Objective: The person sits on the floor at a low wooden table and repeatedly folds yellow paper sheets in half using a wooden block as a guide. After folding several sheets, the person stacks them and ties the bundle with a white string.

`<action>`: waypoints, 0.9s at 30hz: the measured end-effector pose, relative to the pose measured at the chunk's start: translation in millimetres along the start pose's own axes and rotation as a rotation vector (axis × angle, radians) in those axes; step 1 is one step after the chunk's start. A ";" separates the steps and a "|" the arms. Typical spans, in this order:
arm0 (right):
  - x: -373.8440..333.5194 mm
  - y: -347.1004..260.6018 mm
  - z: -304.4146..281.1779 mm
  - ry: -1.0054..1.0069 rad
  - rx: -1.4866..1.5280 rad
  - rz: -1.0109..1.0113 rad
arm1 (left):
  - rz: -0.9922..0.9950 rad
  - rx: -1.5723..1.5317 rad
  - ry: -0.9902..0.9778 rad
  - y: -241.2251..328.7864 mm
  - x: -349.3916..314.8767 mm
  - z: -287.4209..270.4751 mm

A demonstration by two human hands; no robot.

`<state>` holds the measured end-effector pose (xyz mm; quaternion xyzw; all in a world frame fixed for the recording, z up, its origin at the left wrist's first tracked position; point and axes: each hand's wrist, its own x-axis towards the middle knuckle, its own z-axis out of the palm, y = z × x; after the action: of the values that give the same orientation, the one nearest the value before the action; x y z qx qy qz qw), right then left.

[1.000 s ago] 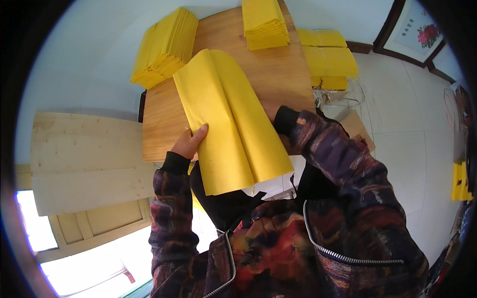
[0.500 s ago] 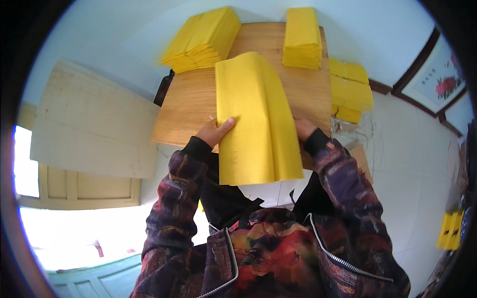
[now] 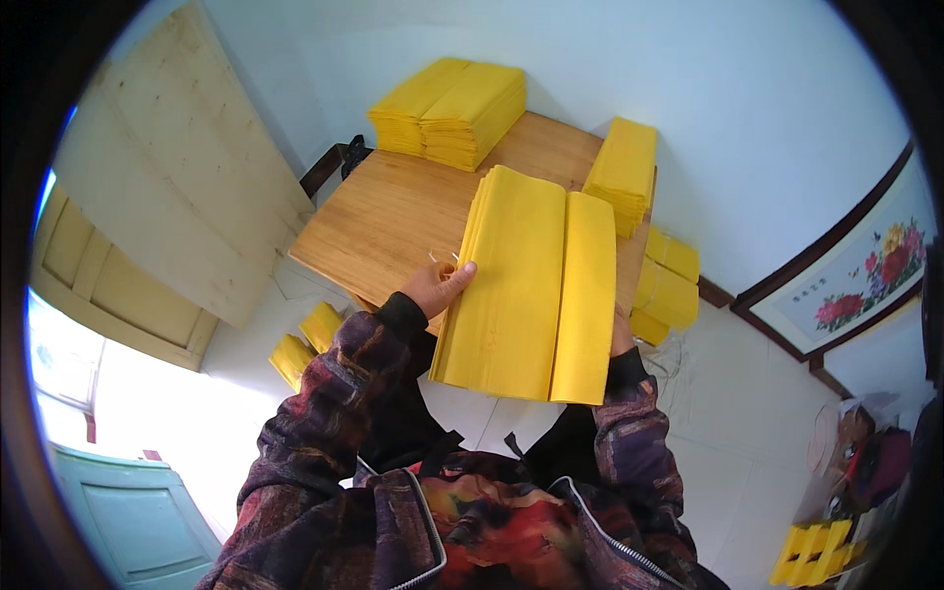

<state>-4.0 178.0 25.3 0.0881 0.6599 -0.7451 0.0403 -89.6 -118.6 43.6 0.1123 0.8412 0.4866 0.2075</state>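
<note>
Above my lap, in front of the table edge, I hold a stack of yellow paper sheets [image 3: 511, 285]. A lengthwise fold or gap divides its top face into a wide left part and a narrower right part, and several layers show along the left edge. My left hand [image 3: 440, 288] is closed on that left edge, thumb on top and fingers underneath. At the right edge, my right hand [image 3: 621, 332] holds the stack from the side and below; its fingers are mostly hidden behind the paper.
On the wooden table [image 3: 383, 211], a double yellow paper pile [image 3: 447, 113] stands far left and a narrower pile [image 3: 621, 172] far right. Tied yellow bundles [image 3: 669, 280] sit beyond the table's right side. A pale board [image 3: 167, 147] leans at left; a framed flower picture [image 3: 851, 265] is at right.
The yellow stack has moved right and a little lower in view, and now shows a lengthwise division and layered left edge. My view has shifted and tilted.
</note>
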 end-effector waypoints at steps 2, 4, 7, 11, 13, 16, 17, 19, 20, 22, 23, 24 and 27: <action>-2.8 -12.1 18.9 -0.065 0.263 -0.169 | 0.001 -0.071 0.024 -1.1 -4.5 2.3; -7.2 -33.1 30.8 -0.051 0.067 -0.212 | -0.003 -0.074 0.080 -2.2 -8.3 1.7; -18.5 -60.7 47.5 -0.090 -0.356 -0.289 | -0.054 -0.108 0.096 -5.3 -13.3 -0.1; -23.2 -67.4 75.4 -0.060 -0.760 -0.593 | 0.030 -0.201 0.116 -8.6 -18.3 -1.5; -22.1 -66.9 78.1 -0.162 -0.900 -0.584 | 0.050 -0.226 0.142 -8.3 -21.9 -2.1; -15.7 -58.8 83.8 -0.236 -1.023 -0.546 | 0.051 -0.266 0.152 -6.0 -29.9 -3.3; -14.8 -55.3 85.2 -0.218 -1.003 -0.568 | 0.050 -0.279 0.161 -5.2 -31.9 -3.3; -14.9 -49.3 86.8 -0.194 -0.984 -0.600 | 0.077 -0.329 0.159 -4.9 -33.5 -1.7; -14.3 -47.8 86.6 -0.185 -0.972 -0.620 | 0.092 -0.352 0.165 -5.7 -32.1 -1.1; -12.7 -46.9 84.3 -0.193 -0.921 -0.632 | 0.176 -0.303 0.242 -8.4 -23.7 0.8; -11.1 -47.1 83.5 -0.209 -0.896 -0.648 | 0.202 -0.285 0.274 -10.5 -17.2 0.7; -10.8 -47.4 81.4 -0.184 -0.797 -0.618 | 0.197 -0.265 0.307 -14.1 -13.5 0.7; -8.0 -49.0 76.1 -0.146 -0.565 -0.562 | 0.166 -0.391 0.365 -25.3 -6.6 -2.2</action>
<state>-10.7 108.3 83.3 -0.1631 0.8325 -0.5208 -0.0956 -84.4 -135.6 24.2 0.0495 0.7426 0.6672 0.0297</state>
